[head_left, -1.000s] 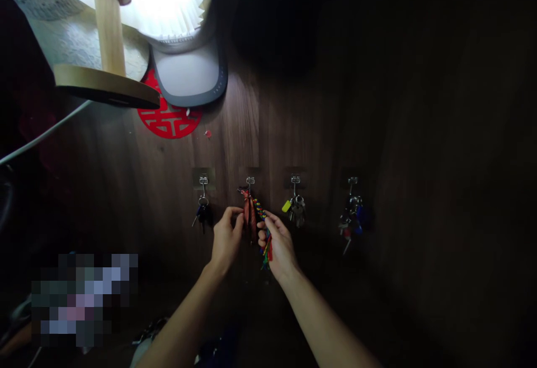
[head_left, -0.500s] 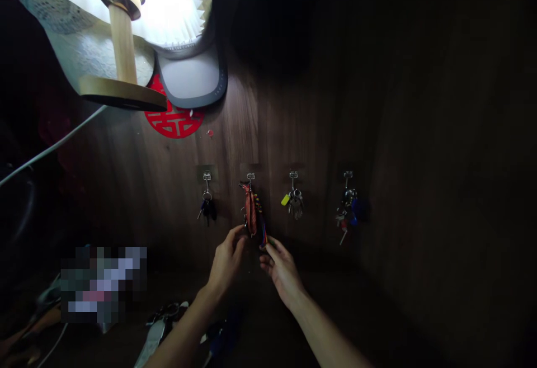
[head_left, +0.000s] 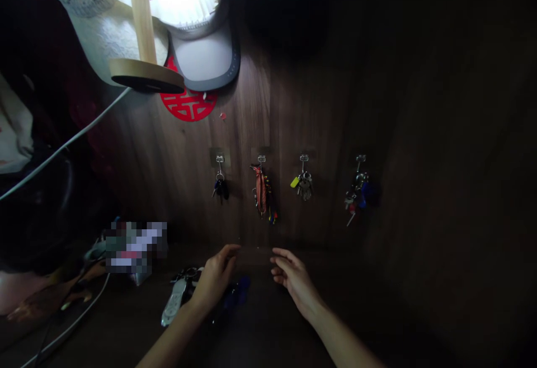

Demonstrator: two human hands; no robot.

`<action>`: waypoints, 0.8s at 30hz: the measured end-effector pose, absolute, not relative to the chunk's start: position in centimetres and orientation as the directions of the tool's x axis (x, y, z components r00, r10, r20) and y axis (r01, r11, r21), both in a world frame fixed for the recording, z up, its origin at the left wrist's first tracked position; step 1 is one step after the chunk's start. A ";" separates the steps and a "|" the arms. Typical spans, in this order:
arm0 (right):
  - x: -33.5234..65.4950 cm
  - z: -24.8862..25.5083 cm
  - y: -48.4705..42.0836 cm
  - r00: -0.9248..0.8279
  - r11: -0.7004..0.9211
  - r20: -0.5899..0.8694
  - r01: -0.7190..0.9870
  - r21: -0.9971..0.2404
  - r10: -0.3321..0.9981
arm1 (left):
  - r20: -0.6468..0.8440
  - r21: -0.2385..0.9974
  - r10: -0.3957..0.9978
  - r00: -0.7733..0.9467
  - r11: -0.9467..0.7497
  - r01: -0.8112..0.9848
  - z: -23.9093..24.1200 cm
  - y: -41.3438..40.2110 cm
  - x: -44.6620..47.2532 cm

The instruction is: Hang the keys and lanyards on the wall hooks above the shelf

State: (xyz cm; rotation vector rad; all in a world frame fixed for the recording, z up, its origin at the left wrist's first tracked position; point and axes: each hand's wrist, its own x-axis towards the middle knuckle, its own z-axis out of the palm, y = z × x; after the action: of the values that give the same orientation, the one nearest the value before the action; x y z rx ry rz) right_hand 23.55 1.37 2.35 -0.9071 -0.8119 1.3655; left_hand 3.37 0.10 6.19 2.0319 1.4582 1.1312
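Now the left hand point(head_left: 214, 277) and the right hand point(head_left: 296, 278) are both open and empty, just below the wood wall point(head_left: 293, 105). The red key bunch point(head_left: 261, 192) hangs on the second hook point(head_left: 261, 159), so the hands are free for the silver keys point(head_left: 175, 302) on the desk point(head_left: 268, 329).

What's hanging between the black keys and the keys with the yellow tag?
In the head view, a metal hook holds a red tassel charm and a colourful braided cord.

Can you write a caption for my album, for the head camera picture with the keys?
Empty left hand and right hand below keys hanging from four hooks on a dark wooden wall.
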 end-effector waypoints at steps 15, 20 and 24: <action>22.2 -0.5 -0.5 -0.016 0.163 0.165 -0.086 -0.983 0.986 | 0.257 0.415 0.948 0.189 -0.285 0.864 2.3 -4.1 1.8; 22.2 -0.6 -0.7 -0.066 0.183 0.182 0.003 -0.983 0.981 | 0.277 0.276 0.948 0.155 -0.233 0.932 1.6 -4.0 3.0; 22.3 -1.0 -0.7 -0.099 0.238 0.231 0.059 -0.970 0.968 | 0.249 0.234 0.956 0.156 -0.216 0.948 1.6 -3.7 3.9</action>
State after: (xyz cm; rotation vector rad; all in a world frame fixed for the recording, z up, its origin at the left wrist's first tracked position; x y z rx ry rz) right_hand 22.31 -0.70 -1.01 -1.0365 -1.4310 1.0620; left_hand 3.91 -3.72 1.62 2.3708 1.9527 0.5399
